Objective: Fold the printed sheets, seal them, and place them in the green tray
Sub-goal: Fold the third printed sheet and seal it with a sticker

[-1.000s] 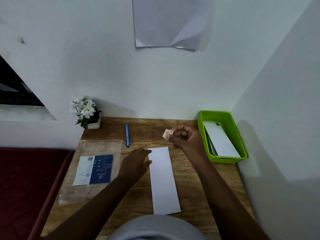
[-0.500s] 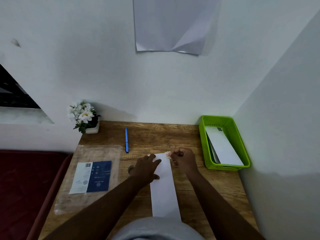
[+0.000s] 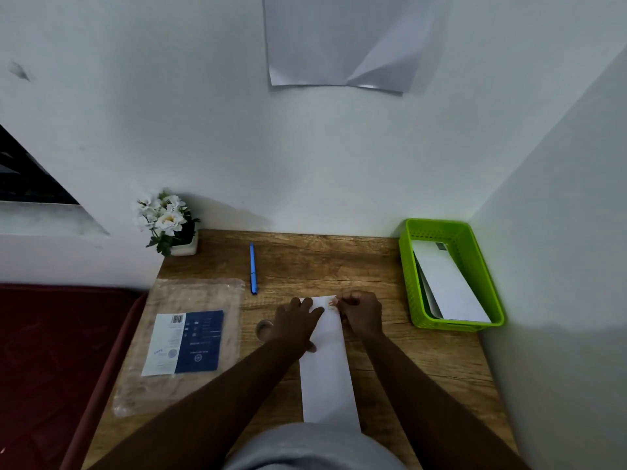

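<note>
A folded white sheet (image 3: pixel 327 374) lies lengthwise on the wooden desk (image 3: pixel 407 351) in front of me. My left hand (image 3: pixel 297 322) rests flat on its far left part, fingers spread. My right hand (image 3: pixel 361 313) pinches a small white and red sticker (image 3: pixel 332 302) against the sheet's far right corner. The green tray (image 3: pixel 409 273) stands at the desk's right back corner, and folded white sheets (image 3: pixel 448 286) lie inside it.
A clear plastic bag with a blue and white label (image 3: pixel 185 340) lies on the left. A blue pen (image 3: pixel 253 268) lies behind the sheet. A small roll of tape (image 3: pixel 264 329) sits left of my left hand. A flower pot (image 3: pixel 169 222) stands at the back left. Walls close off the back and right.
My right hand came down from above the desk with the sticker to the sheet's far corner. My left hand slid from beside the sheet onto its far end.
</note>
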